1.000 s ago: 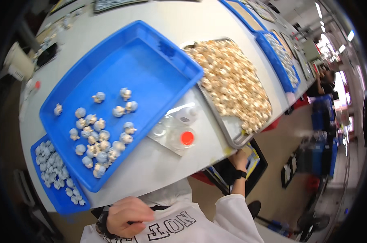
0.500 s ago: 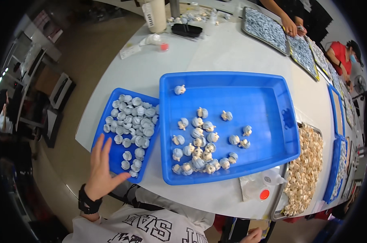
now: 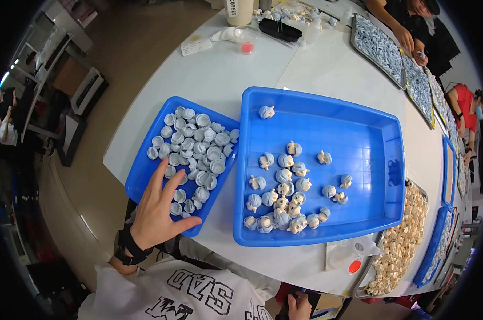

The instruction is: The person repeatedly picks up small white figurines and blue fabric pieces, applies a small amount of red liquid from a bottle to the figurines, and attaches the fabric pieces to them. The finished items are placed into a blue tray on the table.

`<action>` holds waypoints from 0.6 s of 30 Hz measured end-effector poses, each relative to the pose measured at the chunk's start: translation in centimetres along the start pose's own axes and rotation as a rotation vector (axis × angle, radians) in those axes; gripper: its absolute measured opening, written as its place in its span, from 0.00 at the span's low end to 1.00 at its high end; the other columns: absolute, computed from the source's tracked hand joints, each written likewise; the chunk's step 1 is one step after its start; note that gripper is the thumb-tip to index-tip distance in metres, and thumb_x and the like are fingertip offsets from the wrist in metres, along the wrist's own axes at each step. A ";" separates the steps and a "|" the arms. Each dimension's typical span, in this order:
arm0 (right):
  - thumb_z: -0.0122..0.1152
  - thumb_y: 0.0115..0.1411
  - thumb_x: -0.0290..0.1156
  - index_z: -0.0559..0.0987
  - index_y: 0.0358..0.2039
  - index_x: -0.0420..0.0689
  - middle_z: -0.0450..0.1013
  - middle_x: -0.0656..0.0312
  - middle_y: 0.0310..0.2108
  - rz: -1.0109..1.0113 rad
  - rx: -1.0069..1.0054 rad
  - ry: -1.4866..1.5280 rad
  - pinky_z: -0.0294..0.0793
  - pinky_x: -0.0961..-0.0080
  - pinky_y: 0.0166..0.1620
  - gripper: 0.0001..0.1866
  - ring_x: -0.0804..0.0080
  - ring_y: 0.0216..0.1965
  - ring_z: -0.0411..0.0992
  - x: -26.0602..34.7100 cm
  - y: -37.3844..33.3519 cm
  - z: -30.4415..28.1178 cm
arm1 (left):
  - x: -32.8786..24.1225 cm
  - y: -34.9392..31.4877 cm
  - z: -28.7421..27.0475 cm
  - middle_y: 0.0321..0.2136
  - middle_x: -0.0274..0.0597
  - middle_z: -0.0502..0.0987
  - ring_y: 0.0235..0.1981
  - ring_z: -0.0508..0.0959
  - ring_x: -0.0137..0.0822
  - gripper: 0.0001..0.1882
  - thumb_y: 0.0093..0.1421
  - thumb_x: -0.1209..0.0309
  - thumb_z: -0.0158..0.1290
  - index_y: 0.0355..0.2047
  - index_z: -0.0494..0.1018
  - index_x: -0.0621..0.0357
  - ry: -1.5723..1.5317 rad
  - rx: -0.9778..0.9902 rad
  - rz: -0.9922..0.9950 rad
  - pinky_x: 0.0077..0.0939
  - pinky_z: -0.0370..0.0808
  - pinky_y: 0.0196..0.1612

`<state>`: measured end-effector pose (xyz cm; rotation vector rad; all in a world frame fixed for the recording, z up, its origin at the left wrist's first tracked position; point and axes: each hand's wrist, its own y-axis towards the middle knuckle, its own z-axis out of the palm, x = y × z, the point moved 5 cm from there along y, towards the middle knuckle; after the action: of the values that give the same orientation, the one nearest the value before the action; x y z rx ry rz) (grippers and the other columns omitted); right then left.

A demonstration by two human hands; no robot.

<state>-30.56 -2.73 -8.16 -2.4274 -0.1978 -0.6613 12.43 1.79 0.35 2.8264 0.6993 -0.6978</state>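
Note:
My left hand (image 3: 157, 216) reaches over the near left side of a small blue tray (image 3: 139, 178), fingers stretched out and thumb spread wide, holding nothing. Inside that tray lie many pale blue-grey hollow shell pieces (image 3: 201, 144), some right beside my fingertips. Against its right side stands a larger blue bin (image 3: 342, 130). Small cream doll heads with blue-grey hair (image 3: 284, 176) are scattered in it, mostly toward its near left. Low in the picture, below the table edge, my right hand (image 3: 299, 308) shows only in part with its fingers curled; what they hold is hidden.
A metal tray of cream pieces (image 3: 404, 234) stands right of the bin. Near it lie a clear squeeze bottle (image 3: 365, 246) and a red cap (image 3: 354, 266). A cup (image 3: 238, 12) and black tray (image 3: 280, 30) sit far back. A co-worker's hand (image 3: 405, 40) is beside blue-grey pieces (image 3: 379, 50).
My left hand has moved forward and right, onto the small tray. My right hand has shifted left along the lower edge. The whole view has turned a little, moving the table's contents rightward.

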 end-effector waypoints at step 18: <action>0.52 0.58 0.34 0.73 0.33 0.31 0.70 0.39 0.28 -0.072 0.024 0.014 0.67 0.62 0.34 0.15 0.42 0.32 0.68 5.7 1.8 -1.0 | -0.4 0.0 0.0 0.38 0.47 0.66 0.39 0.68 0.47 0.30 0.40 0.55 0.63 0.38 0.68 0.61 -0.027 0.019 0.213 0.37 0.67 0.40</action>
<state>-25.52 -4.85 -5.57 -2.4013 -0.2865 -0.7033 12.15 1.64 0.50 2.8463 0.3804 -0.7066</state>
